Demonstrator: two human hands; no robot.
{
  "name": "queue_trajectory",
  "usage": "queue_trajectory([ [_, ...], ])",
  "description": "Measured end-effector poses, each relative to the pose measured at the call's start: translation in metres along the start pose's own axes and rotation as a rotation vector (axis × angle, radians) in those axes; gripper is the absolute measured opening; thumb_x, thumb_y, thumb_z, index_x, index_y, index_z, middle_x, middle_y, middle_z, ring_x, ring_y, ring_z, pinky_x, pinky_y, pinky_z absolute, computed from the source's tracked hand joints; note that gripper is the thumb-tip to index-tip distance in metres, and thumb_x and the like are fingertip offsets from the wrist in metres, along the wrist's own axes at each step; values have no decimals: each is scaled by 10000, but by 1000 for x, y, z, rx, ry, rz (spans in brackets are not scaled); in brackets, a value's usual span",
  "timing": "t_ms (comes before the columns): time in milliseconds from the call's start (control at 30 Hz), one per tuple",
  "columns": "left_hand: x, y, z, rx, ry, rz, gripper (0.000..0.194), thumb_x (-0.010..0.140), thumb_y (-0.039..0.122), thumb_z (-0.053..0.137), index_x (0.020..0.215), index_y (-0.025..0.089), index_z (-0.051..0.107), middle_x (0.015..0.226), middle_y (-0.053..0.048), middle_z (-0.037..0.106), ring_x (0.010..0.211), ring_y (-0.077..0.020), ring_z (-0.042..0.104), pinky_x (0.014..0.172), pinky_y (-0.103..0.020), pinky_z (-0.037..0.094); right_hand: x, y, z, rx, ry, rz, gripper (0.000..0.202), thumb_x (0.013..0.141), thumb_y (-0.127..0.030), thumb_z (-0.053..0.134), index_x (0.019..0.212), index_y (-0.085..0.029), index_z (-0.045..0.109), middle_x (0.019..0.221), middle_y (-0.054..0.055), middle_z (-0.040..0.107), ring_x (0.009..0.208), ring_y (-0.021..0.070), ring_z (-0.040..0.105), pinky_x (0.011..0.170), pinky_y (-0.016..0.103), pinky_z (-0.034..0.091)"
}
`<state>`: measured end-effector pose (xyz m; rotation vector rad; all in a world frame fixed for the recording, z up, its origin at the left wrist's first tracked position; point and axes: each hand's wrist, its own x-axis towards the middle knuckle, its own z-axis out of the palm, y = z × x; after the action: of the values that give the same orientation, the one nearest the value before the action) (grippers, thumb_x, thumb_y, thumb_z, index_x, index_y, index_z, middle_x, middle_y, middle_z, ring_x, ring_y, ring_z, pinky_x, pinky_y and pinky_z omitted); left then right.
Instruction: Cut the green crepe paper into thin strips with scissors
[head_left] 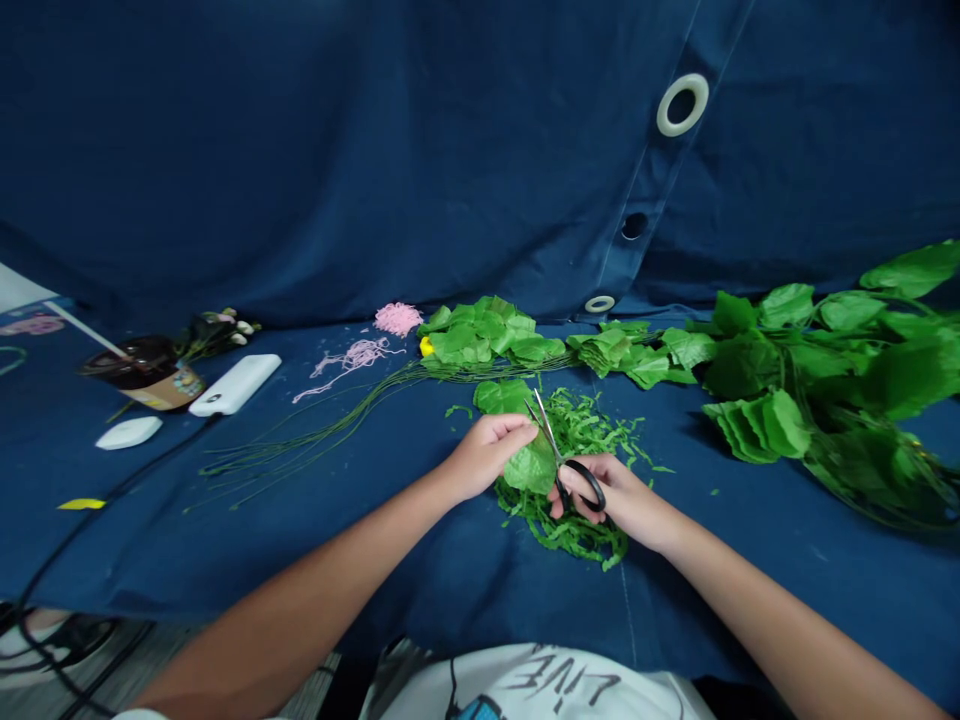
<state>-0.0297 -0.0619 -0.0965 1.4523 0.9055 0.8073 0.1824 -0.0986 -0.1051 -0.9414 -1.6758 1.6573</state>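
Observation:
Pinched between the fingers of my left hand (491,455) is a green artificial leaf (531,466). My right hand (619,498) grips black-handled scissors (583,486) by their loops. The scissor blades are parted and point up and away, close by the left fingertips at the leaf's edge. Whether they touch the leaf I cannot tell. Beneath both hands lies a heap of curled green trimmings (577,535). Another green leaf (501,396) rests on the cloth just beyond my left hand.
Stacked leaves (480,335) with thin green stems (345,415) lie behind the hands. Leafy vines (840,350) spread at right. Pink shreds (397,319), a white power bank (236,384) with a black cable (127,490), and a dark cup with a straw (142,372) sit left.

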Motion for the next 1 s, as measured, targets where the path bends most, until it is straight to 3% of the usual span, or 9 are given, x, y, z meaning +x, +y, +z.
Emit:
queue_trajectory([
  [400, 2, 0, -2, 45, -37, 68, 406, 897, 502, 579, 738, 128, 582, 564, 50, 399, 500, -69, 331, 478, -209, 240, 0, 3, -2, -80, 6, 17, 429, 887, -531, 633, 771, -126, 712, 687, 55, 714, 453, 77, 400, 419, 197, 282],
  [733, 3, 1, 0, 13, 63, 76, 377, 897, 508, 574, 767, 154, 557, 606, 54, 428, 501, -67, 374, 461, -194, 271, 6, 13, -3, -19, 180, 23, 405, 823, -539, 702, 765, -139, 690, 620, 29, 685, 398, 68, 378, 387, 202, 257],
  [1000, 6, 3, 2, -127, 79, 48, 349, 887, 492, 590, 825, 149, 605, 716, 23, 531, 620, -92, 486, 555, -192, 391, 4, 6, 0, -6, 88, 28, 487, 884, -605, 585, 803, -134, 680, 696, 46, 698, 412, 72, 411, 417, 214, 280],
])
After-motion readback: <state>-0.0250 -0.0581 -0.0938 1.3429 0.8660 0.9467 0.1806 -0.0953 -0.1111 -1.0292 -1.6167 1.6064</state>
